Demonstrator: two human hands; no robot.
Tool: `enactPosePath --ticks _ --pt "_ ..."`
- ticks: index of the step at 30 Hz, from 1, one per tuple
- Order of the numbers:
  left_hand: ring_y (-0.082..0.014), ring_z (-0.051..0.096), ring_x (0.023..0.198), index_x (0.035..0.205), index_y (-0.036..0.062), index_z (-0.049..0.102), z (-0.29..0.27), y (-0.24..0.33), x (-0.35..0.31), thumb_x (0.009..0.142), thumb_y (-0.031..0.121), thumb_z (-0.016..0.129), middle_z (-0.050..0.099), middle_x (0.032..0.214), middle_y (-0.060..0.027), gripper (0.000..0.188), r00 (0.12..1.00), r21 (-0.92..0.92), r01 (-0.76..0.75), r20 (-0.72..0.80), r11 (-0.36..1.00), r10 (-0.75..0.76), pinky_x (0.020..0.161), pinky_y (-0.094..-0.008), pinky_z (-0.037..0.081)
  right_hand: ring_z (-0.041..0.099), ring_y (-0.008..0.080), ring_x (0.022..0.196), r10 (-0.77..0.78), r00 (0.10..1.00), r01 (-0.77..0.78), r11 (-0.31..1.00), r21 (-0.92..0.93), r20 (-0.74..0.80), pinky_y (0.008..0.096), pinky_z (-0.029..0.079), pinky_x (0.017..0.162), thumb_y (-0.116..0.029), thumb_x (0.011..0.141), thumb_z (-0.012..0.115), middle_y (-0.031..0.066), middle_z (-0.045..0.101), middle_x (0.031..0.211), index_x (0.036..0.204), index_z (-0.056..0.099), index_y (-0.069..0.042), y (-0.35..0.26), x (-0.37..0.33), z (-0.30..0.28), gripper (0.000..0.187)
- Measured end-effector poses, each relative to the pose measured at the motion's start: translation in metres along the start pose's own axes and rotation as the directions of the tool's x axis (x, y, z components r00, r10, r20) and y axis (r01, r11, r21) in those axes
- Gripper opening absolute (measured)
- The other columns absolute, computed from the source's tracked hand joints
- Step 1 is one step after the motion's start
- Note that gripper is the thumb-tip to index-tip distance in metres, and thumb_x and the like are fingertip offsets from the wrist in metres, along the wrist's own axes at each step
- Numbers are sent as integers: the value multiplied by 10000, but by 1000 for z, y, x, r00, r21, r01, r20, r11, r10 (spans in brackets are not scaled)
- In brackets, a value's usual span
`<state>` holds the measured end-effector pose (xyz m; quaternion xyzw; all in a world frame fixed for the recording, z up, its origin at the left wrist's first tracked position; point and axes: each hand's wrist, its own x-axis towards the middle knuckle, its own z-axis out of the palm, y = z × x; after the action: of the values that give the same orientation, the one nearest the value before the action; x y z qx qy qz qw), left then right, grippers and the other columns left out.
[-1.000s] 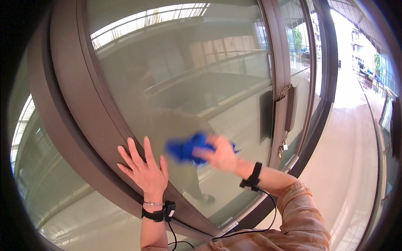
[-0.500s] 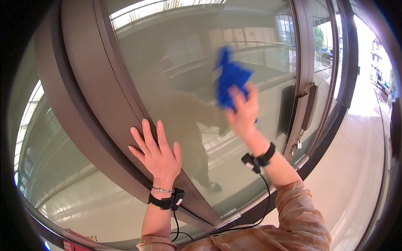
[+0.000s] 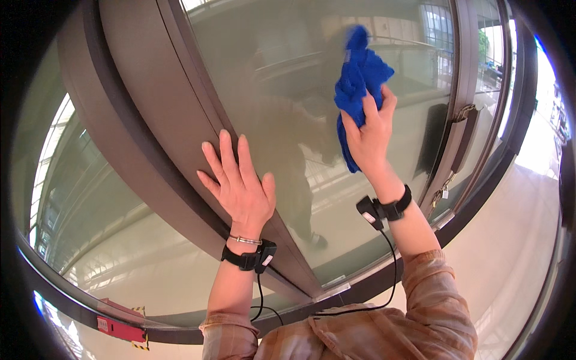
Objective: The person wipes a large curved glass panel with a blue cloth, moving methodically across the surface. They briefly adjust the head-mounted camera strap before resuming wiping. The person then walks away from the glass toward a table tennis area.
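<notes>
A bunched blue cleaning cloth (image 3: 362, 75) lies against the glass pane (image 3: 282, 114) of a door. My right hand (image 3: 371, 135) presses on it with the fingers over its lower part, and one end of the cloth hangs down beside the palm. The cloth's upper tip is slightly blurred. My left hand (image 3: 241, 186) rests flat with fingers spread on the brown metal frame (image 3: 180, 102), at the left edge of the pane. Nothing is in that hand. Black straps with small boxes and cables sit on both wrists.
To the right of the pane is a door handle (image 3: 465, 141) with a chain and a small padlock (image 3: 444, 194) hanging below. A red box (image 3: 122, 329) with striped corners is at the lower left. Pale floor (image 3: 504, 240) stretches along the right.
The blue cloth and my right hand appear higher and further right in the picture. My left hand stays on the frame; the whole view has shifted somewhat.
</notes>
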<state>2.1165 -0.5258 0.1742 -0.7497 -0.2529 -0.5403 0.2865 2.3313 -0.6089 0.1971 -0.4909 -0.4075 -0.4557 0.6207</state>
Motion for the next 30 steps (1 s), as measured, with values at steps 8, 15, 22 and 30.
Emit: enactPosePath --ticks 8,15,22,30 --pt "-360 225 1409 1393 23 397 7 -4 0 973 370 269 373 1470 -138 560 993 -218 -71 -109 973 48 1126 -473 8 520 275 966 -363 782 320 931 174 507 373 441 737 -167 686 685 88 527 1102 980 695 -250 -21 -169 -24 305" --pt "-358 202 1415 1394 42 400 6 0 3 959 370 308 344 1487 -129 553 995 -181 -73 -86 981 58 1119 -496 3 526 307 1003 -193 802 157 981 113 565 406 445 792 -151 718 676 125 527 1154 954 677 -223 15 -211 -51 246" --pt "-405 152 1416 1401 40 383 5 7 -17 943 381 332 304 1503 -139 574 1000 -263 1 -3 965 -2 1077 -589 -23 507 384 1009 10 986 -8 1000 -17 167 433 446 833 -34 670 652 210 512 1133 1133 653 -162 -4 -95 -10 481" --pt "-496 72 1397 1417 52 356 21 11 -72 931 402 369 269 1522 -115 600 978 73 -62 204 995 46 1040 -652 -33 527 295 972 -64 648 -34 993 112 759 400 447 784 -164 690 704 83 538 1080 887 685 -211 3 -322 -77 204"
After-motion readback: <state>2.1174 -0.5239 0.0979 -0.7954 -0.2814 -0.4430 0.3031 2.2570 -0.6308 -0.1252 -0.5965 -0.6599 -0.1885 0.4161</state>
